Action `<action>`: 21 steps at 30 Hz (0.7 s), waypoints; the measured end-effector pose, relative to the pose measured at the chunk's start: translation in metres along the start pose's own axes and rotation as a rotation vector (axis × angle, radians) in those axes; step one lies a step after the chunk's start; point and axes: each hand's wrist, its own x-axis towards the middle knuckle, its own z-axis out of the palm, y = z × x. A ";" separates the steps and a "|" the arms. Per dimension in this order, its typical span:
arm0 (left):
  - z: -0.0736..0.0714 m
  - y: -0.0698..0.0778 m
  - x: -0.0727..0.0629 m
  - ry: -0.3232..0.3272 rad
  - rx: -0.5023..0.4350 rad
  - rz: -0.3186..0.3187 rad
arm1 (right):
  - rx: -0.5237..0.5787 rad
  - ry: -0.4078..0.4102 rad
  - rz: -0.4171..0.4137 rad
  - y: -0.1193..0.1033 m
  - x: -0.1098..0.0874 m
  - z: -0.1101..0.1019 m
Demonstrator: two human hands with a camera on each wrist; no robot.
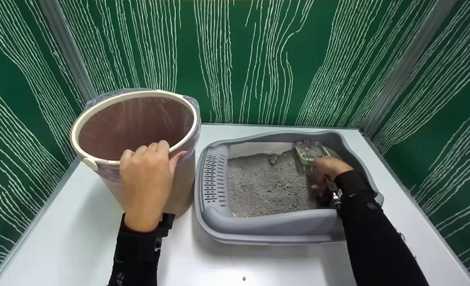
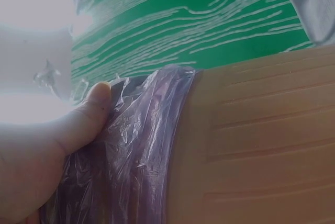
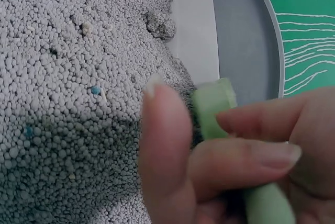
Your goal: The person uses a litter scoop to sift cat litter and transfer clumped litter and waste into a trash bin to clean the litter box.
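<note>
My left hand (image 1: pixel 147 178) grips the near rim of a tall bin (image 1: pixel 179 194), which tilts a little toward me. Its thumb lies over the purple plastic bag (image 2: pixel 138 140) folded down outside the rim. Inside the grey litter box (image 1: pixel 270 228), my right hand (image 1: pixel 330 169) holds the handle of a green litter scoop (image 1: pixel 305 161). Grey litter and clumps fill the scoop, which is at the box's far right corner. Loose litter (image 1: pixel 262 190) covers much of the box floor, with one clump (image 1: pixel 273 159) near the back. The right wrist view shows fingers curled round the green handle (image 3: pixel 269 205).
The bin stands just left of the litter box on a white table (image 1: pixel 84 238). Green walls (image 1: pixel 255 59) with white lines enclose the back and sides. A small crumb (image 1: pixel 243 278) lies near the table's front. Slots line the box's left ledge (image 1: pixel 215 178).
</note>
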 end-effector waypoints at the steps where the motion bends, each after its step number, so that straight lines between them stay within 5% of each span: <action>1: 0.000 0.000 0.000 0.001 0.003 0.001 | -0.028 -0.003 -0.033 0.000 -0.001 0.000; 3: 0.000 0.000 0.000 0.001 0.007 0.002 | -0.073 0.009 -0.066 0.001 -0.002 0.001; 11: 0.000 -0.001 -0.002 -0.020 -0.005 -0.007 | 0.128 0.040 0.063 -0.001 -0.008 0.007; 21: 0.000 -0.001 -0.001 -0.014 -0.009 -0.009 | -0.028 -0.130 -0.023 -0.006 0.001 0.007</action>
